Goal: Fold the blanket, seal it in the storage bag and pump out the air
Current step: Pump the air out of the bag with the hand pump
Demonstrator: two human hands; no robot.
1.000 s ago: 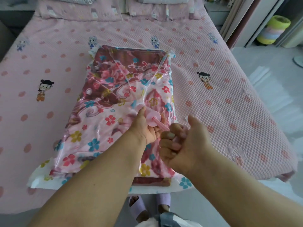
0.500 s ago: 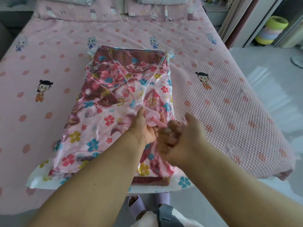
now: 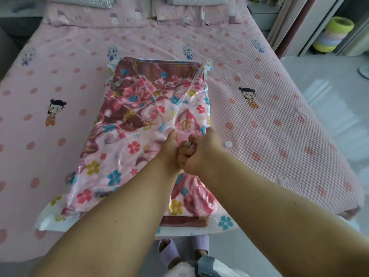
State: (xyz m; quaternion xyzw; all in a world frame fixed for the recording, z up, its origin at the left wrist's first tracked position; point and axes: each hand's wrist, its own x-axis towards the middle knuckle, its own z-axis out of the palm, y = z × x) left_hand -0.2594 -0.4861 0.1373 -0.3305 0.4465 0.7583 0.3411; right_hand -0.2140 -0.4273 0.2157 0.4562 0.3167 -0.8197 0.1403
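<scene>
A clear storage bag [image 3: 139, 108] printed with coloured flowers lies on the bed with the folded red and pink blanket [image 3: 143, 80] inside it. Its plastic is wrinkled and drawn against the blanket. My left hand [image 3: 169, 150] grips the pink pump [image 3: 182, 135] on the bag's near right part; only a sliver of the pump shows. My right hand [image 3: 199, 150] is curled tight against the left, holding the pump handle, which its fingers hide.
The pink bedspread [image 3: 269, 120] with cartoon figures covers the bed. A small white round cap [image 3: 228, 144] lies on it right of my hands. Pillows [image 3: 95, 17] sit at the head. A stack of coloured rings [image 3: 333, 35] stands on the floor, far right. My slippered feet [image 3: 183, 250] are below.
My right hand has pushed forward toward the left hand, driving the pink pump rod in until it is hidden. The left hand stayed in place on the pump.
</scene>
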